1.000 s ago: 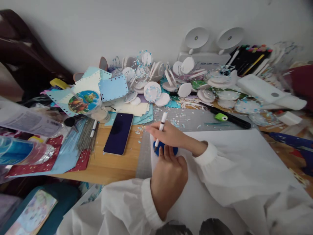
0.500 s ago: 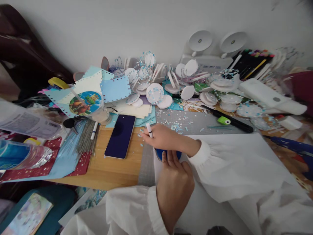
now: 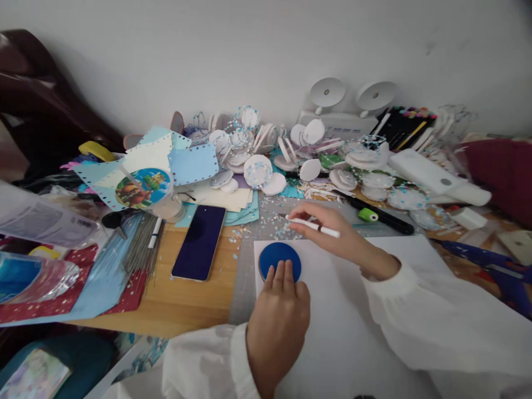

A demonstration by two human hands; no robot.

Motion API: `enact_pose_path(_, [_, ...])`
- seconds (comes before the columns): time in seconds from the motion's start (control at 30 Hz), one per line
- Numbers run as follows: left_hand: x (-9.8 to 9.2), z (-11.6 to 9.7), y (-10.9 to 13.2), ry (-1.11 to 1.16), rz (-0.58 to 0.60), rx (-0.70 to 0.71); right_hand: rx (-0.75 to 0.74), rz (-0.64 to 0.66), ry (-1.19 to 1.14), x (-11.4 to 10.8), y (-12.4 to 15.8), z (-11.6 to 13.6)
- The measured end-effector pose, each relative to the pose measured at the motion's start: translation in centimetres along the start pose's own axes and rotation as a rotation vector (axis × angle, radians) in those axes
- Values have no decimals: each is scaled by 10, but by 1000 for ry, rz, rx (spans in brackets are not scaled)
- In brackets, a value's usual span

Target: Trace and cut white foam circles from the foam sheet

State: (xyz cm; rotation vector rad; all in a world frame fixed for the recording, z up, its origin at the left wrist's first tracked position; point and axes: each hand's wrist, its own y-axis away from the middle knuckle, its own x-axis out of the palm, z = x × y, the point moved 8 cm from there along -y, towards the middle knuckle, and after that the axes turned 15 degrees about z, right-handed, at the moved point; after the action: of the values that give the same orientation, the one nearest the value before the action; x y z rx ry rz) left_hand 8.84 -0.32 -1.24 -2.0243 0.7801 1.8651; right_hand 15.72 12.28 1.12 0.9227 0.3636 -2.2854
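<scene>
Three fingertips of my left hand [image 3: 282, 313] press down on a round blue disc [image 3: 276, 256], the fingers stretched out over its lower right part. The disc lies flat near the upper left corner of a large white sheet [image 3: 332, 327]. Raised to the upper right of the disc, my right hand [image 3: 324, 224] pinches a white pen [image 3: 318, 226] with a dark band. Its dark tip points left, over the grey mat [image 3: 245, 288], apart from the disc.
Left of the sheet lies a dark phone [image 3: 198, 243]. White paper discs [image 3: 257, 170] are heaped along the wall. A black cutter [image 3: 386, 216] with a green punch [image 3: 368, 215] lies beyond the sheet, a blue glue gun [image 3: 486, 260] at the right. Thin wires [image 3: 143, 244] lie on the left.
My right hand has swung right and up with the pen, off the disc, which is now uncovered. My left hand stays pressed on the disc. The view has shifted slightly.
</scene>
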Motion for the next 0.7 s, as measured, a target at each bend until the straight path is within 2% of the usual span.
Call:
enact_pose_path(0.13, [-5, 15, 8, 173, 10, 85, -133, 154, 32, 18, 30, 12])
enact_pose_path(0.23, [-18, 21, 19, 280, -42, 169, -188, 241, 110, 36, 43, 21])
enact_pose_path(0.37, [-32, 20, 35, 365, -134, 222, -246, 269, 131, 51, 47, 30])
enact_pose_path(0.47, [-29, 7, 42, 406, -125, 292, -240, 247, 162, 57, 42, 25])
enact_pose_path(0.57, [-14, -2, 43, 384, -32, 334, -258, 193, 215, 50, 40, 19])
enact_pose_path(0.7, [-1, 4, 42, 367, 63, 326, -207, 49, 198, 12, 52, 1])
